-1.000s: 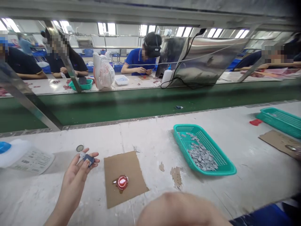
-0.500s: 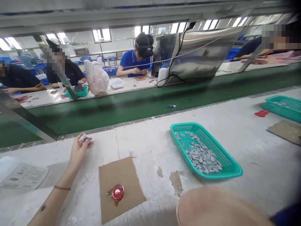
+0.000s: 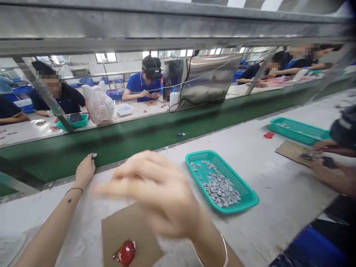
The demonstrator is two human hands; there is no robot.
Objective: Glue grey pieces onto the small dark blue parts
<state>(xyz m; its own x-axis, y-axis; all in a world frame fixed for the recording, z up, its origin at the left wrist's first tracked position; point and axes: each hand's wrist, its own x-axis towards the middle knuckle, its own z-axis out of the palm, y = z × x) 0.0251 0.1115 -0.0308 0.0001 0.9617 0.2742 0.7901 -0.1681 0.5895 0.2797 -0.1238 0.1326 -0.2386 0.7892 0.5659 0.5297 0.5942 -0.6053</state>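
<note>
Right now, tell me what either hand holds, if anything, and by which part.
The left hand holds a small dark blue piece by its dark part, whitish end out. Whether the blurred right hand holds anything cannot be told.

The small piece (image 3: 94,156), dark blue with a whitish end, was at the fingertips of the left hand (image 3: 85,170), above the green strip past the desk's (image 3: 267,167) far edge; its dark part was mostly hidden. The round red piece (image 3: 127,253), glossy with bright highlights and a brownish projection at its left side, lay on the cardboard (image 3: 119,226). The brown cardboard lay flat on the desk near the bottom of the view, partly covered by the blurred right hand (image 3: 164,196).
</note>
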